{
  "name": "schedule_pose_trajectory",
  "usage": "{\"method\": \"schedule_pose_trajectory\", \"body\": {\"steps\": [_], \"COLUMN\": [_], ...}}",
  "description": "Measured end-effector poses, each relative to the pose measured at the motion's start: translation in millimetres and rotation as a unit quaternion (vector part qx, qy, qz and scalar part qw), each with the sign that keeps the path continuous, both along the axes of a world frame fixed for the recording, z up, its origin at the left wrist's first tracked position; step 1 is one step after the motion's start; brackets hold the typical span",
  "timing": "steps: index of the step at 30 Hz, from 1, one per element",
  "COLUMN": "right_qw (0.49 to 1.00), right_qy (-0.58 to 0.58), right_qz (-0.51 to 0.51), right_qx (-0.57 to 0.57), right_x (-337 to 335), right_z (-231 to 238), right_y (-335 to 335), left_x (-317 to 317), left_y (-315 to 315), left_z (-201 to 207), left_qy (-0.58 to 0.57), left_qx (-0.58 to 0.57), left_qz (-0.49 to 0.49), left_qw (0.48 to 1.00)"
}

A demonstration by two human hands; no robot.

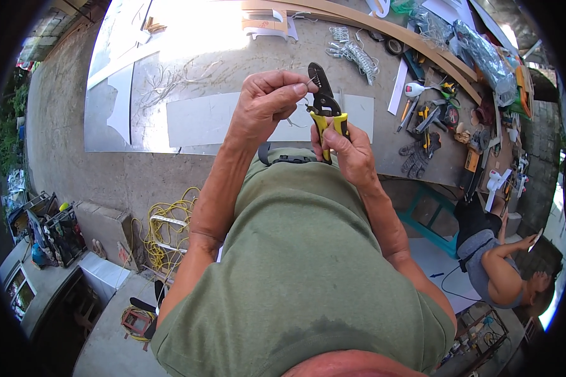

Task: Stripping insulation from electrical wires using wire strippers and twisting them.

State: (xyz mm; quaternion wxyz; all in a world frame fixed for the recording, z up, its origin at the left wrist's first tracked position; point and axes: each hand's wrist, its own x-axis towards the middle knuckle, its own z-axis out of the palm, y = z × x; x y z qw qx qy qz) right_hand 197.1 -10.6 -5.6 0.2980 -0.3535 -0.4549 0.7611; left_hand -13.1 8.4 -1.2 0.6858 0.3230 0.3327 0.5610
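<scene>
Above the table's near edge my right hand [353, 152] is closed round the yellow handles of a wire stripper [321, 94], its black jaws pointing up and away. My left hand [264, 103] pinches a thin wire [312, 80] between thumb and forefinger, right beside those jaws. A loose pale length of wire hangs below the left fingers. Whether the jaws grip the wire is too small to tell. Under both hands, a flat light-grey strip [198, 119] lies on the table. Farther off on the tabletop are loose thin wires [179, 76].
A bundle of white-cased wire modules [356, 58] lies at the back. Tools, a grey work glove [415, 157] and plastic wrapping [481, 53] crowd the table's right side. Yellow cord [149, 235] is coiled on the floor at left. Another person [484, 257] sits at right near a teal stool [431, 220].
</scene>
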Motion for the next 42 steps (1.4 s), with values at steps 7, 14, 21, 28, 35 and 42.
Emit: {"method": "schedule_pose_trajectory", "body": {"steps": [7, 14, 21, 28, 35, 42], "right_qw": [0.987, 0.803, 0.753, 0.752, 0.753, 0.744], "right_qy": [-0.069, -0.498, -0.532, -0.531, -0.537, -0.544], "right_qz": [-0.142, -0.007, 0.007, 0.010, 0.019, 0.010], "right_qx": [-0.031, 0.327, 0.387, 0.389, 0.379, 0.387], "right_x": [24.7, 37.7, 51.9, 49.5, 47.0, 47.1], "right_z": [-53.2, -116.0, -142.3, -145.1, -142.0, -146.8], "right_y": [35.2, 18.5, 5.2, 9.5, 10.9, 8.7], "left_x": [-16.2, -35.3, -75.0, -135.7, -172.9, -162.9], "left_y": [-9.2, -16.3, -41.0, -25.0, 20.9, 40.1], "left_z": [-11.4, -46.9, -98.6, -111.2, -143.6, -163.2], "left_qy": [0.034, 0.071, 0.322, 0.486, 0.739, 0.789], "left_qx": [-0.018, -0.067, -0.152, -0.115, -0.019, 0.004], "left_qz": [0.073, 0.086, 0.062, 0.203, 0.127, 0.107], "left_qw": [0.997, 0.991, 0.932, 0.842, 0.662, 0.605]}}
